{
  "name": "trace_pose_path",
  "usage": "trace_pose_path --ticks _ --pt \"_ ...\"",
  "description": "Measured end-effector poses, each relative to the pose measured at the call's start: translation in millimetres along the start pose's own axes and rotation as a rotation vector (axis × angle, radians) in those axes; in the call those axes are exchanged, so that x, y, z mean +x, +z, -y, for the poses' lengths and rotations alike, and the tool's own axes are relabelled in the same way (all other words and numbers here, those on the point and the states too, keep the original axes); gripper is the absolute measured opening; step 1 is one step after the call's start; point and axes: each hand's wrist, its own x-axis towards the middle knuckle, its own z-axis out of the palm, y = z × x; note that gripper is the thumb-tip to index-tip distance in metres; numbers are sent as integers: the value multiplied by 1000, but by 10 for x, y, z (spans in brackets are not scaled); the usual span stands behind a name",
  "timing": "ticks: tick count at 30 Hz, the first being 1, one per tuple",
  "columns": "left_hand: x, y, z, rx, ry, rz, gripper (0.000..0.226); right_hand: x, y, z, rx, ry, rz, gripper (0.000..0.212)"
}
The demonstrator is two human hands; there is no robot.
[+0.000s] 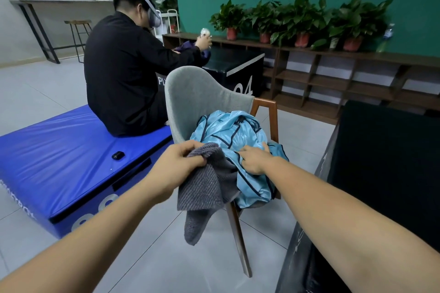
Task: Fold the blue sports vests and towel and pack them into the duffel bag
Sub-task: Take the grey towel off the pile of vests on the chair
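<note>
A heap of shiny light-blue sports vests (234, 133) with dark trim lies on the seat of a grey chair (197, 93). A grey towel (207, 188) hangs off the seat's front edge toward the floor. My left hand (181, 162) grips the towel's upper edge in a fist. My right hand (256, 159) grips a fold of the blue vests next to the towel. No duffel bag is in view.
A blue padded box (59, 162) stands to the left with a small black object (118, 155) on it; a person in black sits on its far end. A black box (385, 162) stands close on the right. Shelves with potted plants (302, 21) line the green wall.
</note>
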Motion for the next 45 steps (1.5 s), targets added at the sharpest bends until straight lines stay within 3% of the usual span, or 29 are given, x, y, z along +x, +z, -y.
trace_pose_path --ticks 10,20,22,25,29,31,35,40,45 --pt "257 -412 -838 -255 77 -137 15 48 84 -176 37 52 -22 48" --pt "459 -692 -1388 -326 106 -316 20 -50 108 -195 85 81 -19 42" --pt "491 -812 -1308 -266 128 -380 18 -81 100 -192 82 88 -27 43" --pt "544 -1064 -933 -128 -9 -438 19 -104 127 -202 42 66 -9 47" --pt "524 -1287 -253 182 -285 -351 26 -133 185 -186 -42 22 64 59" --pt "497 -1263 43 354 -372 -318 43 -145 200 -184 -59 7 60 62" --pt "589 -896 312 451 -280 -211 66 -200 185 -269 -29 -21 55 66" --pt "772 -209 318 516 -73 -70 49 -495 67 -452 72 -25 40 68" --pt "804 516 328 730 137 -10 41 -918 21 -752 117 20 -14 57"
